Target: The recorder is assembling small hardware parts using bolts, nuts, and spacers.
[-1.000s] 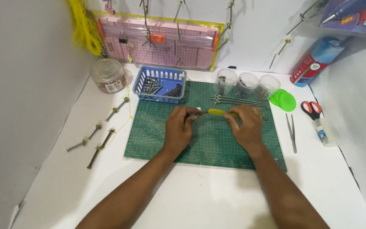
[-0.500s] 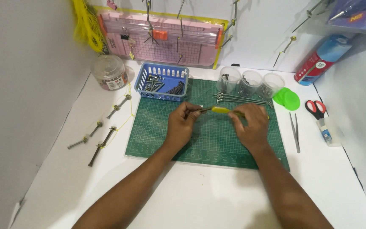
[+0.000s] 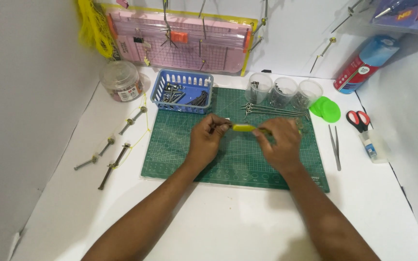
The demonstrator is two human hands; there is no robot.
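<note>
- We see a slim yellow piece, smooth and tube-like, held level between the two hands just above the middle of the green cutting mat; what runs through it we cannot make out.
- Our left hand is curled closed, its fingertips pinching the left end of the yellow piece, where a dark metal tip seems to poke out.
- Our right hand is closed over the right end, fingers folded down so that this end is hidden.
- The mat is matte, rectangular, printed with a fine pale grid, and lies flat on the white table.
- Just beyond the hands, a few long thin metal rods lie side by side on the mat.
- Behind them stand three clear plastic cups in a row, holding small dark metal parts.
- A blue plastic basket with slotted walls sits at the mat's far left corner, holding dark screws or bolts.
- Left of it is a round clear jar with a lid.
- Several long bolts lie scattered on the table left of the mat, with a thin yellow string trailing among them.
- Right of the mat lie bright green round lids, metal tweezers and red-handled scissors.
- A pink gridded board leans against the back wall.
</note>
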